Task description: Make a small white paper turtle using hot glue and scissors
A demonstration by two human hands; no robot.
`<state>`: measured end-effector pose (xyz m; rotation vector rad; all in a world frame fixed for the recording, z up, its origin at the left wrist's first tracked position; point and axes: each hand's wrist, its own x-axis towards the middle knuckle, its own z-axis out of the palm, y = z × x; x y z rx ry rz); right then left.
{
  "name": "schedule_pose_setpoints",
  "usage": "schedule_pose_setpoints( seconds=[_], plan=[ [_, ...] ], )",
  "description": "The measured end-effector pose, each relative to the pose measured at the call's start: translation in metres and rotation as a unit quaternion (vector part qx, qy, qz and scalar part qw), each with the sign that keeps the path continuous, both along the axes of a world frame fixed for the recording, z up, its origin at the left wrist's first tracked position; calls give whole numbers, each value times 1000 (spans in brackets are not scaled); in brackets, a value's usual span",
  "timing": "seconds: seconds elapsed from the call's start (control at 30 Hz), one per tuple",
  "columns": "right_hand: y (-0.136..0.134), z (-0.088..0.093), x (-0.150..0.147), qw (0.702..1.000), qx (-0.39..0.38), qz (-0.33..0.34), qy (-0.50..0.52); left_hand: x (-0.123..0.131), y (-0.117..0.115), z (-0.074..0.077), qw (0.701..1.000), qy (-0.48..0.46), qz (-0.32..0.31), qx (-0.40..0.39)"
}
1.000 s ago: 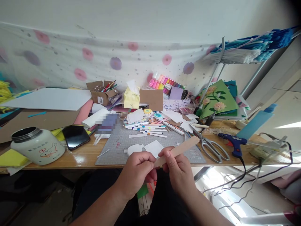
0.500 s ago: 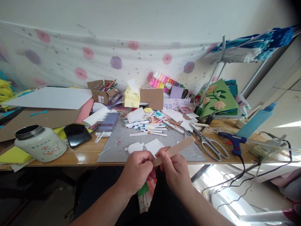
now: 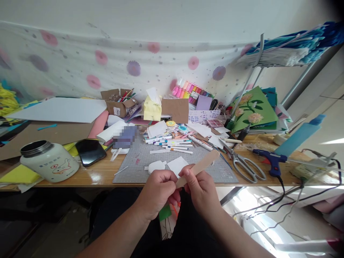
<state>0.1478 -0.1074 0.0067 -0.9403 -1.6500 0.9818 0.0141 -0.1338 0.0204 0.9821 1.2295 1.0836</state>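
Note:
A flat wooden craft stick (image 3: 202,164) with a rounded end is held over the desk's front edge, slanting up to the right. My right hand (image 3: 202,191) is closed around its middle, thumb on top. At the lower end, my left hand (image 3: 159,193) pinches the stick, and its curled fingers hide that tip. Just beyond my hands, a white paper square (image 3: 177,165) and a rounded white paper cutout (image 3: 156,167) lie on the grey cutting mat (image 3: 131,165). Below, a green and red item (image 3: 166,218) shows near my lap, partly hidden.
Large scissors (image 3: 243,163) and a blue glue gun (image 3: 272,161) with its cord lie to the right. On the left are a white jar (image 3: 51,163) and a black phone (image 3: 90,152). Several markers (image 3: 174,143) and paper pieces are piled behind the mat.
The view has shifted slightly, so the desk appears a little further right. Both hands keep their hold on the craft stick, which has tilted slightly more upright.

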Motion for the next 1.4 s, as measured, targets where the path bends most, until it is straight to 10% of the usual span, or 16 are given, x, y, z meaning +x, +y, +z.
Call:
schedule_pose_setpoints(
  seconds=[1.07, 1.4],
  plan=[
    [5, 1, -6, 997, 55, 2, -50, 2, 3, -10, 1000, -13, 21, 20],
    [9, -3, -2, 999, -37, 4, 6, -5, 2, -12, 996, -87, -26, -3]
  ],
)
